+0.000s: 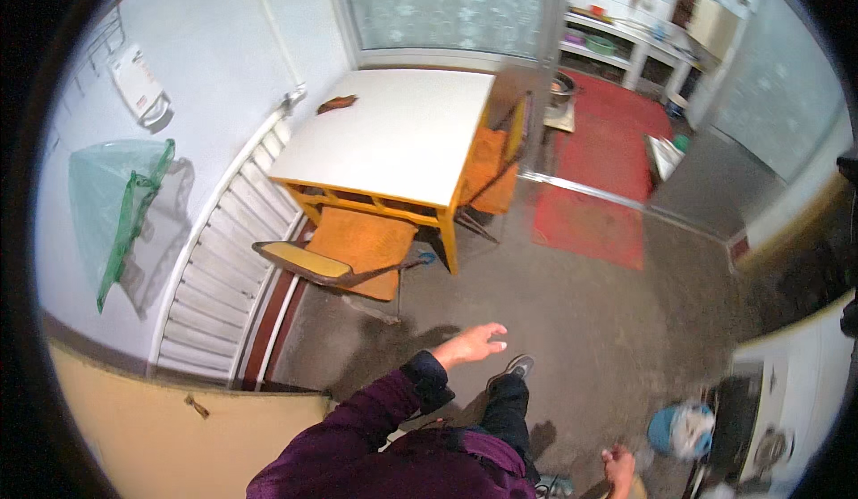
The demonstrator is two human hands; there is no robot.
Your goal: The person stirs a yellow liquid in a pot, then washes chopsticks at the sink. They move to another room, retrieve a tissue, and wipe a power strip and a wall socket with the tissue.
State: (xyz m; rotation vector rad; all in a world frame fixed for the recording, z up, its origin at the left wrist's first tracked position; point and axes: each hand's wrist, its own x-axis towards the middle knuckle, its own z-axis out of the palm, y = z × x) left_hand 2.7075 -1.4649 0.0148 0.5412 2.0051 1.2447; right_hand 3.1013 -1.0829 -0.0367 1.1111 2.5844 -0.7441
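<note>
My left hand (471, 345) reaches out over the grey floor (576, 338), thumb and fingers apart, holding nothing. Ahead of it, to the left, stands a chair with an orange seat (362, 244) beside a white-topped table (395, 130). A small brown object (337, 104) lies near the table's far left corner. My right hand (618, 467) hangs low at the bottom edge with its fingers curled; whether anything is inside them is unclear. Just right of that hand, a blue and white container (682, 430) sits on the floor.
A second orange chair (493, 163) stands at the table's right side. Red matting (603, 163) runs through a doorway over a metal sill (583, 189) towards kitchen shelving (603, 49). A white radiator (221, 257) lines the left wall, near a hanging green plastic bag (117, 210).
</note>
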